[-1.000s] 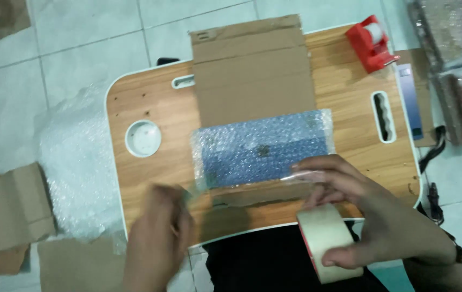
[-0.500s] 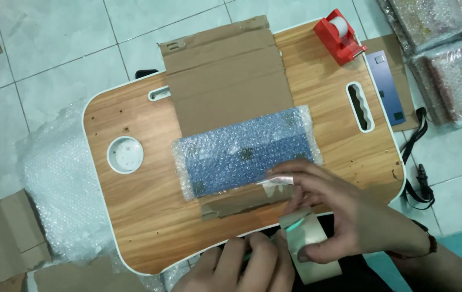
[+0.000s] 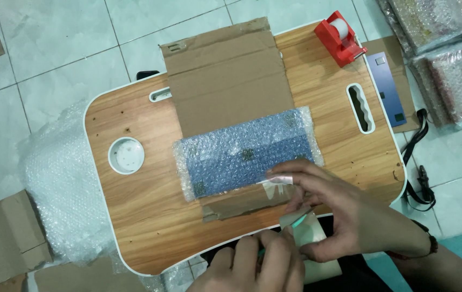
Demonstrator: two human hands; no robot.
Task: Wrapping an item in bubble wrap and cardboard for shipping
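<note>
A blue flat item in bubble wrap lies on a sheet of brown cardboard on a wooden lap table. My right hand holds a roll of clear tape at the table's near edge. A strip of tape runs from the roll onto the wrap's near right corner. My left hand is closed beside the roll and grips a small teal tool whose tip touches the strip. I cannot tell what kind of tool it is.
A red tape dispenser stands at the table's far right corner. Loose bubble wrap lies on the tiled floor to the left, with cardboard pieces near it. Bubble-wrapped packages and a blue sheet lie to the right.
My left hand has moved right from the table's front left to the tape roll, now gripping the teal tool. The right hand and roll pulled back towards me, stretching the strip.
</note>
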